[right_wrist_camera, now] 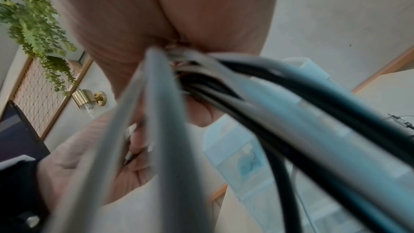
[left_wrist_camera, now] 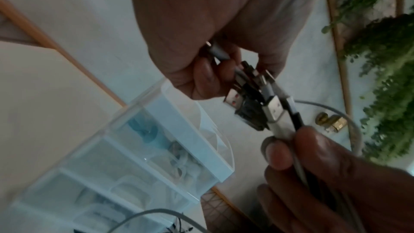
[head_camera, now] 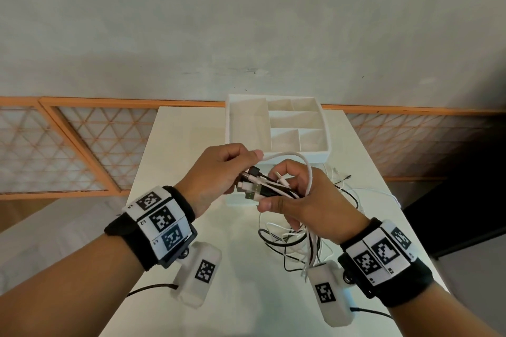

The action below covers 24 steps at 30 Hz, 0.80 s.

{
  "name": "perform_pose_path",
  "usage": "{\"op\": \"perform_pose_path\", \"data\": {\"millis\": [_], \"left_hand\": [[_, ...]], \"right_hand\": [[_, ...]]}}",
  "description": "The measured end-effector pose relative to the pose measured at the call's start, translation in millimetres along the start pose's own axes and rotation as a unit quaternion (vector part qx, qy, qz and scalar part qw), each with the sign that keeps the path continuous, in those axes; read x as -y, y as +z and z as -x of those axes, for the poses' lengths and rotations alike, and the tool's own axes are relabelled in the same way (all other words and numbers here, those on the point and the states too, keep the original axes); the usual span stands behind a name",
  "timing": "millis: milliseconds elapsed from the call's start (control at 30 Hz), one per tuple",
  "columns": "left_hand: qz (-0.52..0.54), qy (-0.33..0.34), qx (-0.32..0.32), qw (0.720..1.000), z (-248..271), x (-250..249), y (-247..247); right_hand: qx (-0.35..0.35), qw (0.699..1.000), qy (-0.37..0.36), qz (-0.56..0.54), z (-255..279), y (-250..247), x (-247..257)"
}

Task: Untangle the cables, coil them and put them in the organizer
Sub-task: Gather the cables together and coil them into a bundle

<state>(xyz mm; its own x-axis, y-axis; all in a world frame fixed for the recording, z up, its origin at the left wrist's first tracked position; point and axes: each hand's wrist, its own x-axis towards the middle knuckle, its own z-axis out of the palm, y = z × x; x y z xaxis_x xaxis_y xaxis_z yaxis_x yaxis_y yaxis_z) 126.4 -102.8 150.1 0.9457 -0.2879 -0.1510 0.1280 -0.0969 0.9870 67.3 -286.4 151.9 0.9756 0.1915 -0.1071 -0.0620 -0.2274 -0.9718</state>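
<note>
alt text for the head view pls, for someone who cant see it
Two hands hold a bundle of black and white cables above a white table: the right hand grips the bunch, and the left hand pinches the plug ends. The slack trails onto the table, and an empty white organizer sits just beyond.

Grey plaster wall above a white table.
Orange lattice panels at 9 and 3 o'clock; brass wall lamp under hanging greenery.

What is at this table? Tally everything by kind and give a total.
Hands: 2, left hand and right hand
Organizer: 1
Cable tangle: 1, held by both hands; single cables too knotted to count
Table: 1
Total: 5
</note>
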Motion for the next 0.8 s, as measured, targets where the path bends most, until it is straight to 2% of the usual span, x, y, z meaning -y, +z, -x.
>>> {"op": "perform_pose_path", "data": {"millis": [67, 133, 233, 300, 367, 433, 500, 567, 667, 800], "left_hand": [[0.086, -0.034, -0.019, 0.996, -1, 1, -3], [0.181, -0.095, -0.023, 0.979, -2, 6, -6], [0.253, -0.192, 0.011, 0.948, 0, 19, -8], [0.301, -0.213, 0.045, 0.928, 3, 22, -12], [0.318, -0.197, 0.110, 0.921, 8, 18, -14], [0.238, -0.158, 0.154, 0.946, 11, 10, -11], [0.117, -0.123, 0.131, 0.977, 13, 4, -5], [0.072, -0.101, 0.086, 0.989, 11, 5, -2], [0.088, -0.085, 0.056, 0.991, 10, 11, -3], [0.134, -0.066, 0.071, 0.986, 12, 16, -3]], "right_hand": [[-0.015, 1.000, -0.007, -0.004, -1, 3, -1], [-0.038, 0.999, -0.016, -0.025, -2, 7, -2], [-0.054, 0.997, -0.024, -0.041, -4, 11, -5], [-0.049, 0.998, -0.033, -0.038, -4, 12, -6], [-0.047, 0.998, -0.038, -0.019, -6, 12, -9], [-0.049, 0.998, -0.041, 0.011, -8, 14, -11], [-0.043, 0.997, -0.044, 0.038, -9, 16, -12], [-0.041, 0.998, -0.036, 0.032, -10, 16, -12], [-0.040, 0.999, -0.005, -0.015, -9, 10, -15], [-0.034, 0.999, -0.006, -0.020, -4, 6, -14]]}}
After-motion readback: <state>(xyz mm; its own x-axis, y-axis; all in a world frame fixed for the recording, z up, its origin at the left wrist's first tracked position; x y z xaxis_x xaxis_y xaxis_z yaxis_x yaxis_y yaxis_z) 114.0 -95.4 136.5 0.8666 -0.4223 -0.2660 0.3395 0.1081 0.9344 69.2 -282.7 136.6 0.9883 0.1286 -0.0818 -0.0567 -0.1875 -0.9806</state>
